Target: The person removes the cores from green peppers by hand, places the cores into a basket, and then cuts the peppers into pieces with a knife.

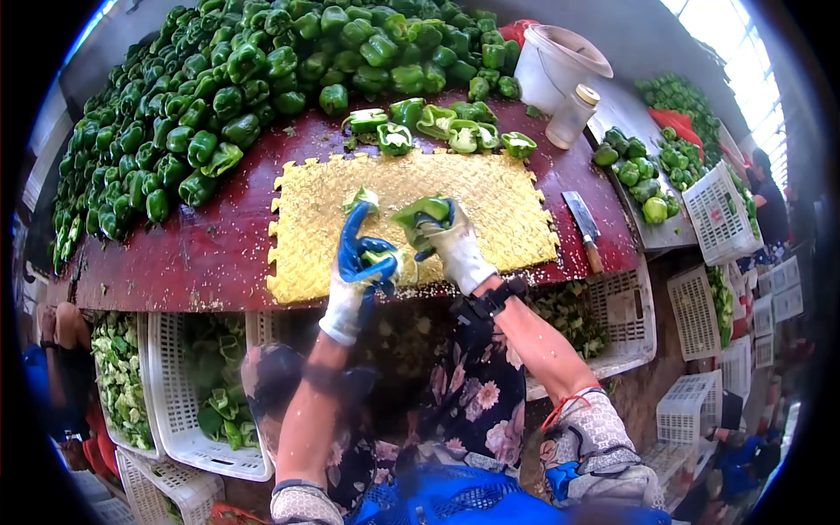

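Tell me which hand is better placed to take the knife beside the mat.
Probably right: the right hand is nearer the knife; the left hand would reach across. Both hold pepper pieces.

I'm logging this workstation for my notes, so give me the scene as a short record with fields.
Left: left hand, gloved, grips a pepper piece
Right: right hand, gloved, holds a green pepper
Surface: yellow foam mat on a red table
Tool: cleaver lying right of the mat
Stock: pile of whole peppers; cut halves behind the mat
Containers: white bucket; white crates below the table edge
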A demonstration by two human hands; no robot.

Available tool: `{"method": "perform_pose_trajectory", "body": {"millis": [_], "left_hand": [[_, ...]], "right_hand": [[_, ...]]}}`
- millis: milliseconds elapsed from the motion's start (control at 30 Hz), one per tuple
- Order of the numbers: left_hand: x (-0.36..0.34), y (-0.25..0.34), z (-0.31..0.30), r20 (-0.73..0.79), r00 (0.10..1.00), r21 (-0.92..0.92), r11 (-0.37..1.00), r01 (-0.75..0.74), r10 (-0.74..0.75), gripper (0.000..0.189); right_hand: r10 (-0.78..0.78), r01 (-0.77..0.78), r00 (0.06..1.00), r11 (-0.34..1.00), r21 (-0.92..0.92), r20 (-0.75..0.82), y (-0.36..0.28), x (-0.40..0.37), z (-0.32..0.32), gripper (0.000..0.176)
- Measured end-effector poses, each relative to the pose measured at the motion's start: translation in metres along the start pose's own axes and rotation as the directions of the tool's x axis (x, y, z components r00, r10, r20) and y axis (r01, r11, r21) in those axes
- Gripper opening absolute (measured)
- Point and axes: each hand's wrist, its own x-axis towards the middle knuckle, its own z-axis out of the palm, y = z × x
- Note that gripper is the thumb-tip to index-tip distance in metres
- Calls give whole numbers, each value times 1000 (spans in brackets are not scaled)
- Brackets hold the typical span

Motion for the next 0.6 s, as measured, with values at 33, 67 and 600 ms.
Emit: {"method": "perform_pose_trajectory", "body": {"millis": [33, 67, 600], "left_hand": [[3, -4, -5, -65, 998, -35, 999, -11, 9, 89], [5, -11, -10, -128, 992, -68, 997, -22, 13, 87], [-3, -46, -26, -452, 892, -56, 998, -14, -13, 39]], "right_hand": [[-218, 213, 975, 973, -87, -40, -9, -11, -5, 52], [-425, 409, 903, 895, -180, -63, -16, -21, -9, 50], [-199, 213, 897, 977, 8, 394, -103, 6, 2, 81]]}}
